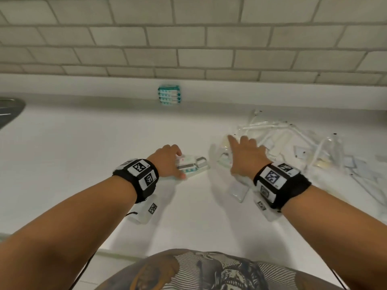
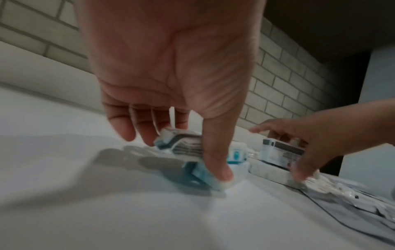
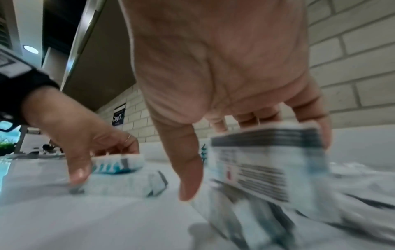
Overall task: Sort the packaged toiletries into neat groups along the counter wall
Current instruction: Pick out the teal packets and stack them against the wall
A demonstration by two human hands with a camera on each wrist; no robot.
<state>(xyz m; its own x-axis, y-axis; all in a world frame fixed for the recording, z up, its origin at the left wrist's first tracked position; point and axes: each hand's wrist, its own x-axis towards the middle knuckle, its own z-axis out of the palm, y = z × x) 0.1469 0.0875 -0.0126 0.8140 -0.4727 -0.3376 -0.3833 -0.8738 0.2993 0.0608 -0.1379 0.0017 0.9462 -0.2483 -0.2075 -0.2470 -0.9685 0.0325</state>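
My left hand (image 1: 181,164) (image 2: 186,155) grips a few small teal-and-white packets (image 1: 191,166) (image 2: 183,147) low on the white counter (image 1: 83,153), thumb on the near side and fingers on the far side. My right hand (image 1: 240,147) (image 3: 256,162) reaches into the left edge of a loose pile of clear-wrapped toiletries (image 1: 297,143). It holds a white packet with dark printed text (image 3: 278,177) (image 2: 282,152), fingers curled over its far side. The picture there is blurred. A neat stack of teal packets (image 1: 169,95) stands against the wall.
A tiled wall (image 1: 188,38) runs along the back of the counter. A dark sink edge (image 1: 10,114) shows at far left. Clear wrappers spread to the right edge. A flat clear packet (image 1: 238,191) lies under my right wrist.
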